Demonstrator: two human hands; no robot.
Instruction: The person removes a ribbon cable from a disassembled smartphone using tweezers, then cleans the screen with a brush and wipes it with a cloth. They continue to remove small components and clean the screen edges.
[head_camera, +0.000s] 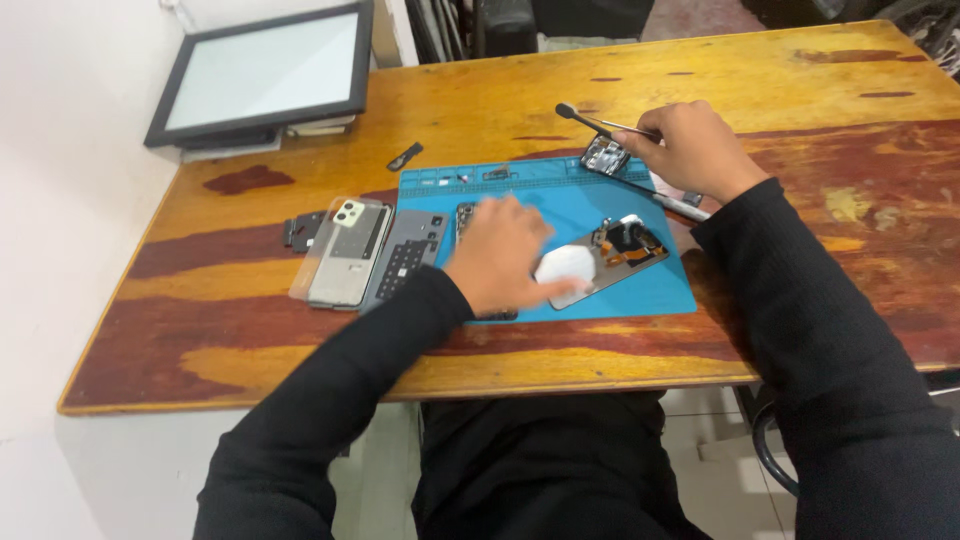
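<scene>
My left hand (505, 255) rests on the blue repair mat (660, 290), fingers closed around a white wad (565, 268) that presses on an opened phone (625, 255) with its insides showing. My right hand (685, 150) hovers past the mat's far right corner and grips a thin metal tool (590, 120) with a dark round tip pointing left. Just under that hand lies a small dark phone part (603, 155). A pen-like tool (675, 203) lies on the mat's right edge.
Left of the mat lie a clear phone case with a grey back cover (345, 250), a dark frame (400, 260) and small black parts (303, 230). A framed screen (265, 70) stands at the far left corner. A small black piece (405, 157) lies on the wooden table (800, 80).
</scene>
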